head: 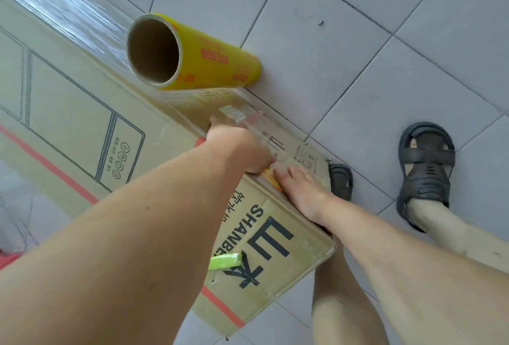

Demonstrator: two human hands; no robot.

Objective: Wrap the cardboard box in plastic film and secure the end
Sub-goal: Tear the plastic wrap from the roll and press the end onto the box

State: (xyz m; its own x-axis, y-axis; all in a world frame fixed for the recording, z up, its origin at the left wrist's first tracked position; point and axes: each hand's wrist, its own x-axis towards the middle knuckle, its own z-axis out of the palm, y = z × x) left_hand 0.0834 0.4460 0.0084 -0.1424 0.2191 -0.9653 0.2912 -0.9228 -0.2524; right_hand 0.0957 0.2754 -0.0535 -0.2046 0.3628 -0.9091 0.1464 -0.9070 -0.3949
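Observation:
A large cardboard box (82, 130) with black printing and red stripes stands on the tiled floor. Clear plastic film (68, 14) stretches over its upper left part and runs to a yellow film roll (209, 61) leaning at the box's far side. A bunched strand of film (256, 130) lies along the box's side panel. My left hand (237, 146) reaches over the top edge, its fingers curled down onto that strand and mostly hidden. My right hand (303, 193) rests flat on the box's corner edge, fingers straight, tips close to the left hand.
My feet in dark sandals stand on the grey tiles beside the box, one (424, 174) in full view, the other (341, 182) half hidden behind the box corner. A green strip of tape (225, 260) sticks to the box top. Something red (8, 259) shows at the lower left.

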